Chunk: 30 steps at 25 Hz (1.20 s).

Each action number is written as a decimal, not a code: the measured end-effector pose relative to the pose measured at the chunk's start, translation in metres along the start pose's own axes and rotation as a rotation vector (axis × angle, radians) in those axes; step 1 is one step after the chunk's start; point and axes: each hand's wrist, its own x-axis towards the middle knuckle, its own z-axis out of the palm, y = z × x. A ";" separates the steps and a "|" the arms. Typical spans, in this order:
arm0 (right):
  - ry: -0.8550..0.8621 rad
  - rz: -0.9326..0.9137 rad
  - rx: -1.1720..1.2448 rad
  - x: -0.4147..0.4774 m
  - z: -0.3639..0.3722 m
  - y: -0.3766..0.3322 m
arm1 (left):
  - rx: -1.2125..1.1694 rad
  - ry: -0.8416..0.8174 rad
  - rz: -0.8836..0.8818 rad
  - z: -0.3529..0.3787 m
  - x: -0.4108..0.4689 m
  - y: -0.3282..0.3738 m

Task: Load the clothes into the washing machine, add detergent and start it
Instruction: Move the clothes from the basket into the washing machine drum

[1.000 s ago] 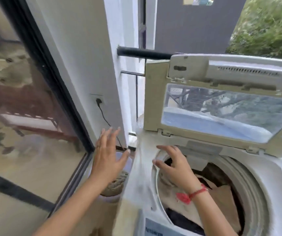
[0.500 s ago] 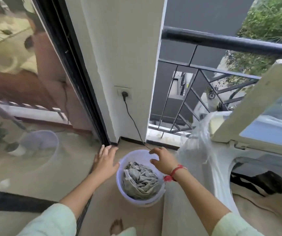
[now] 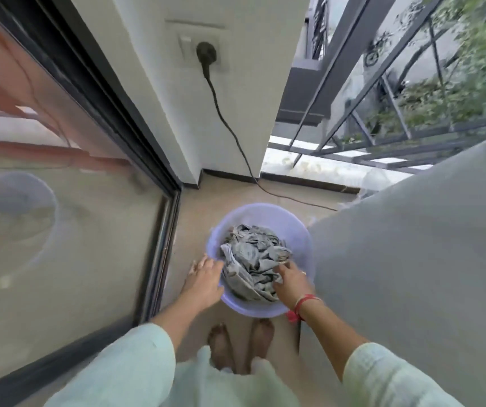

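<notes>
A lilac plastic tub (image 3: 291, 227) stands on the floor in front of my bare feet. It holds a crumpled heap of grey clothes (image 3: 252, 259). My left hand (image 3: 203, 282) lies against the tub's left rim with its fingers spread. My right hand (image 3: 290, 282), with a red thread at the wrist, rests on the right side of the clothes, fingers and thumb apart on the cloth. The washing machine (image 3: 418, 274) shows only as a pale covered side filling the right; its drum and lid are out of view.
A black plug (image 3: 206, 52) sits in a wall socket, and its cable (image 3: 235, 136) runs down and across the floor behind the tub. A glass sliding door (image 3: 59, 230) lines the left. A dark balcony railing (image 3: 382, 92) stands at the back right.
My view has tipped down from the machine's open drum to the tub on the floor. Both hands have dropped, the left to the tub's rim, the right onto the clothes.
</notes>
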 end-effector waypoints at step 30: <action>0.632 0.092 0.468 -0.037 -0.019 0.027 | -0.409 0.082 -0.032 0.028 -0.025 0.029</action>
